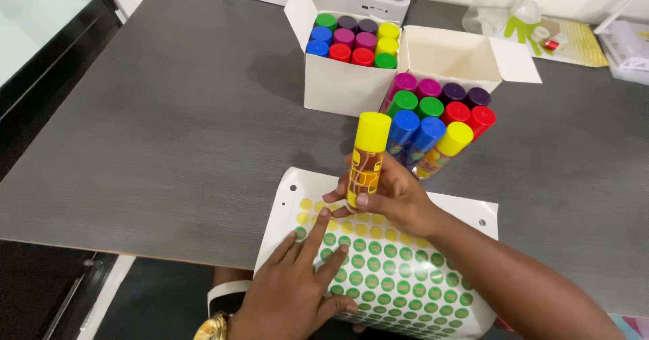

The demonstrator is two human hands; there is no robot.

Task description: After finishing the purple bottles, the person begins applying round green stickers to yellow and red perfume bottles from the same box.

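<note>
A dark grey wood-grain desk (169,130) seen from above. At the near edge, the left hand (297,289), with a gold watch (213,328) at the wrist, lies flat and empty on a white sheet of round stickers (392,272), its grip wide and its index fingertip pressing on the yellow dots in the sheet's top rows; the rows below are green. Just to the right, the right hand (395,198) closes its grip around the lower part of a yellow-capped glue stick (365,157), held upright above the top edge of the sheet. Behind the hands stands an open white box (341,83) packed with upright sticks with coloured caps. To its right, a loose cluster of sticks (439,117) with pink, purple, green, red, blue and yellow caps stands on the desk in front of a second open white box (460,59), which is empty
</note>
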